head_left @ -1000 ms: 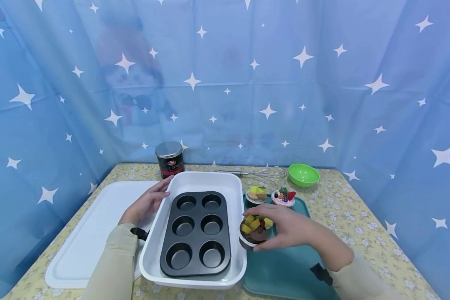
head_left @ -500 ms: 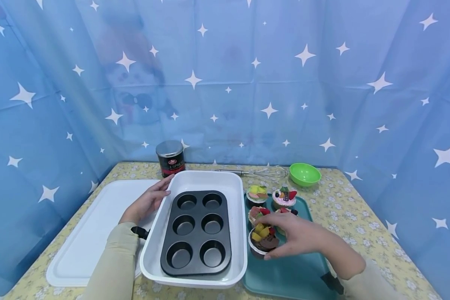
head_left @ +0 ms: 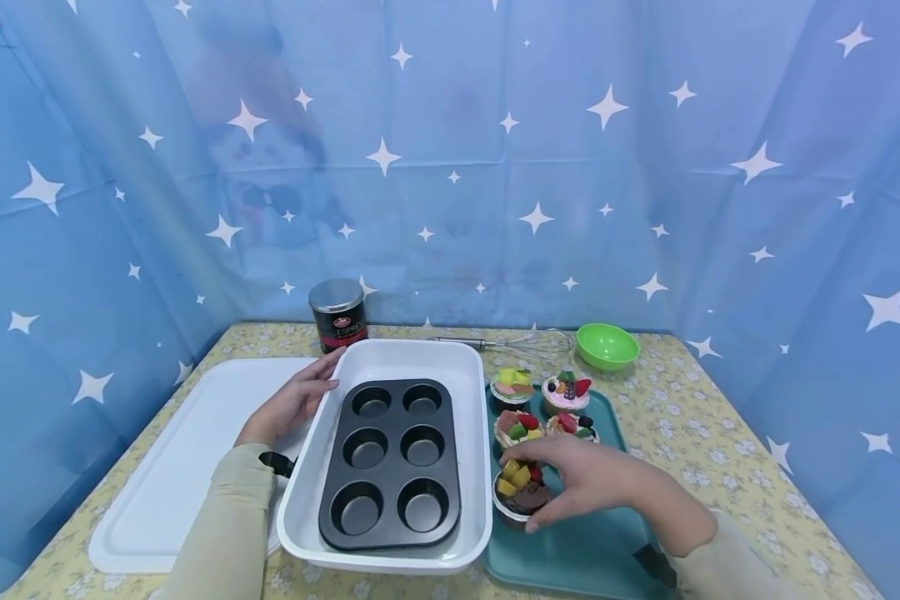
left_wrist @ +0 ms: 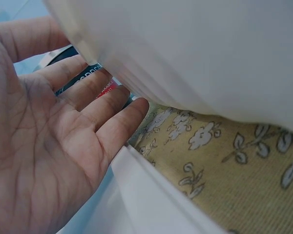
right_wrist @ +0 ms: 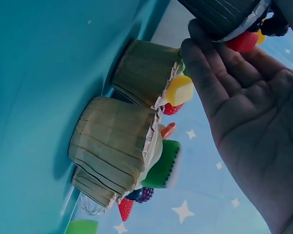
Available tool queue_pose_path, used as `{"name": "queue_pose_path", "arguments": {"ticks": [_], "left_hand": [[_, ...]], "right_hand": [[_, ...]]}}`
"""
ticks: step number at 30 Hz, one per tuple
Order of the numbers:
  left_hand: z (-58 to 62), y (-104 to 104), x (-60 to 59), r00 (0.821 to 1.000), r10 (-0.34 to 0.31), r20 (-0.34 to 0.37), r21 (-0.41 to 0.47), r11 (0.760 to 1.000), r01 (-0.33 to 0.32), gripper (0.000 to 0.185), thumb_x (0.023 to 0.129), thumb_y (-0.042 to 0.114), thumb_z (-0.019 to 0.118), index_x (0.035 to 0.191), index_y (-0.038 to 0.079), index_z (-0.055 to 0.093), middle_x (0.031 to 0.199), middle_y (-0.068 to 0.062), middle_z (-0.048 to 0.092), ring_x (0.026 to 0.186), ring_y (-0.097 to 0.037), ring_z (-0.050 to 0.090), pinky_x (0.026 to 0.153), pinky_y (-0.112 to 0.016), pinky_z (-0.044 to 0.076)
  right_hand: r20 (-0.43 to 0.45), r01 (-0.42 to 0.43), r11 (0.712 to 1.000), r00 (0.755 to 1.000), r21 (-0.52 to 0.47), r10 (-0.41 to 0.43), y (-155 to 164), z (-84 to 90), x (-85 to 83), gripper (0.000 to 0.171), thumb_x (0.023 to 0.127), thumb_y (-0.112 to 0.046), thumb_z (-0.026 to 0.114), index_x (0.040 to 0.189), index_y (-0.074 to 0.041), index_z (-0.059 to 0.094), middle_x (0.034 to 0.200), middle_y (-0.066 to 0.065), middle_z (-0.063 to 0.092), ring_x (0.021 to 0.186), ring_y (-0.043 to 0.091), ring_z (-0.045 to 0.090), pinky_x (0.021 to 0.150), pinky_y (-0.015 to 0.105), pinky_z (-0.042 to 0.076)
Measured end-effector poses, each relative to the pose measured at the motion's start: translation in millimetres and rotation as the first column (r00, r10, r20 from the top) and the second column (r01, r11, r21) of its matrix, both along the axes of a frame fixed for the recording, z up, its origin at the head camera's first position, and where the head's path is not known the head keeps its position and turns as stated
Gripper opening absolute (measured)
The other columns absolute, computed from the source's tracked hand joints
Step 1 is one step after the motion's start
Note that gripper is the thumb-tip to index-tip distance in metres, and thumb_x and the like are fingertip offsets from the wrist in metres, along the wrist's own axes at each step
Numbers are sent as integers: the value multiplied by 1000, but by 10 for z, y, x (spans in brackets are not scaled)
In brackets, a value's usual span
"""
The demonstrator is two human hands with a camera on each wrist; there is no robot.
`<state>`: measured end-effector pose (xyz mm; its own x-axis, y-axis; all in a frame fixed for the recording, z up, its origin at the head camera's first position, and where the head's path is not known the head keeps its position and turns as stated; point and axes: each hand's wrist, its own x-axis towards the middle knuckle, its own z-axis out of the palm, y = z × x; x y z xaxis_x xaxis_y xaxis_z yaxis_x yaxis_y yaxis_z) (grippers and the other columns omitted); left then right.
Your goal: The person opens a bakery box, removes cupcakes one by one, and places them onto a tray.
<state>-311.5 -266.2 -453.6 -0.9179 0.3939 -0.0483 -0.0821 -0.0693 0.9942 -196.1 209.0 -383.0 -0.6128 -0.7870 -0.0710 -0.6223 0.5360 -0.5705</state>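
My right hand [head_left: 581, 479] grips a chocolate cupcake [head_left: 523, 500] with yellow fruit pieces on top, near the left side of the teal tray [head_left: 570, 558]. In the right wrist view the fingers hold the dark cup of this cupcake [right_wrist: 224, 17], which looks raised off the tray. Several other fruit-topped cupcakes, among them a pink-cream one [head_left: 566, 393], stand behind it. My left hand [head_left: 292, 404] has its extended fingers against the left side of a white rectangular dish [head_left: 405, 358]. A dark muffin pan [head_left: 393, 467] lies in this dish, its cups bare.
A white tray [head_left: 187, 467] lies at the left, partly under the dish. Along the back are an espresso tin [head_left: 339, 317], a whisk [head_left: 525, 343] and a green bowl [head_left: 607, 347]. A starry blue curtain [head_left: 450, 167] surrounds the flowered tablecloth [head_left: 712, 442].
My right hand has moved the chocolate cupcake from beside the dish's right edge toward me over the teal tray, uncovering the cupcakes behind. The left hand stays at the dish.
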Motion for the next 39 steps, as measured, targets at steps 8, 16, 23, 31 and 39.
{"name": "queue_pose_path", "arguments": {"ticks": [8, 16, 23, 31, 39], "left_hand": [[20, 8, 23, 1000, 9, 8, 3, 1000, -9, 68, 103, 11, 50, 162, 25, 20, 168, -3, 17, 151, -28, 22, 98, -20, 47], [11, 5, 9, 1000, 6, 5, 7, 1000, -6, 68, 103, 11, 50, 163, 24, 20, 168, -3, 16, 152, -29, 21, 98, -20, 47], [3, 3, 5, 1000, 3, 6, 4, 1000, -3, 68, 103, 11, 50, 162, 25, 20, 168, -3, 16, 152, -28, 21, 98, -19, 47], [5, 1, 10, 1000, 4, -2, -7, 1000, -4, 68, 103, 12, 50, 163, 25, 19, 168, -3, 16, 151, -29, 22, 98, -20, 47], [13, 8, 13, 1000, 5, 1, -10, 1000, -5, 68, 103, 12, 49, 163, 25, 19, 168, -3, 17, 151, -29, 22, 98, -20, 47]], "right_hand": [[21, -12, 1000, 1000, 14, 12, -2, -43, -25, 79, 81, -59, 77, 144, -18, 54, 134, -11, 58, 118, 8, 57, 95, 40, 54], [20, -19, 1000, 1000, 16, 19, -4, -65, -37, 78, 81, -58, 77, 143, -18, 54, 134, -10, 59, 117, 8, 57, 93, 37, 55], [22, -15, 1000, 1000, 23, 14, 2, -86, -47, 79, 81, -58, 77, 144, -17, 54, 134, -10, 59, 117, 8, 57, 93, 38, 55], [19, -26, 999, 999, 20, 26, 5, -107, -59, 77, 81, -58, 77, 143, -18, 54, 132, -11, 59, 116, 7, 58, 92, 36, 55], [35, -54, 999, 998, 1, 54, 10, -98, -62, 74, 83, -55, 77, 143, -19, 53, 133, -10, 59, 118, 7, 58, 95, 34, 53]]}}
